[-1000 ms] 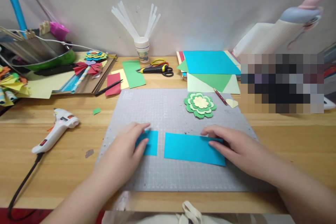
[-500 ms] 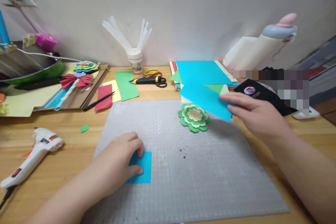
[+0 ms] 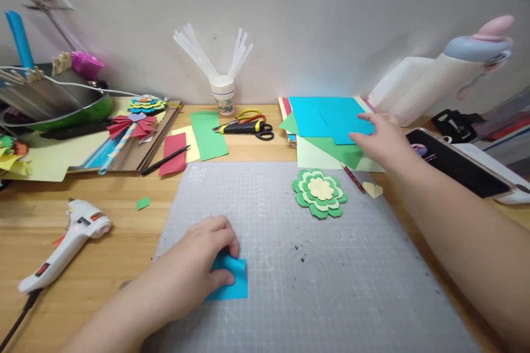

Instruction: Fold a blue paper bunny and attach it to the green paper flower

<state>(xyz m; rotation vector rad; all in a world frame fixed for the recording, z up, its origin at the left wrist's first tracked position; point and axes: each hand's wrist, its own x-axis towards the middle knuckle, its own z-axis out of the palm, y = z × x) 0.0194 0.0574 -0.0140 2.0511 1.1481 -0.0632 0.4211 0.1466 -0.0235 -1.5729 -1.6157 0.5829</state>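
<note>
My left hand [image 3: 213,262] curls over a small blue paper square [image 3: 238,285] on the grey cutting mat [image 3: 348,276]. Its thumb and fingers pinch the square, whose upper edge is slightly bent up. At the back right, my right hand [image 3: 383,138] is at the edge of blue paper sheets [image 3: 327,116] on a paper stack, thumb and fingers spread apart. A layered paper flower [image 3: 319,193] in green and cream lies on the mat between the hands. Near the right forearm are a pencil [image 3: 353,177] and a cream paper piece [image 3: 372,190].
A white glue gun [image 3: 68,245] and a green scrap [image 3: 143,203] lie at left. Behind the mat are a pen [image 3: 165,160], a yellow-black cutter [image 3: 242,127], scissors [image 3: 265,132] and a paper cup [image 3: 223,96] of white sticks. A phone [image 3: 459,162] and bottle [image 3: 439,80] occupy the right.
My right hand has put the larger blue sheet down on the paper stack and spread its fingers. The small square's edge now bends up under my left hand. The view has shifted slightly.
</note>
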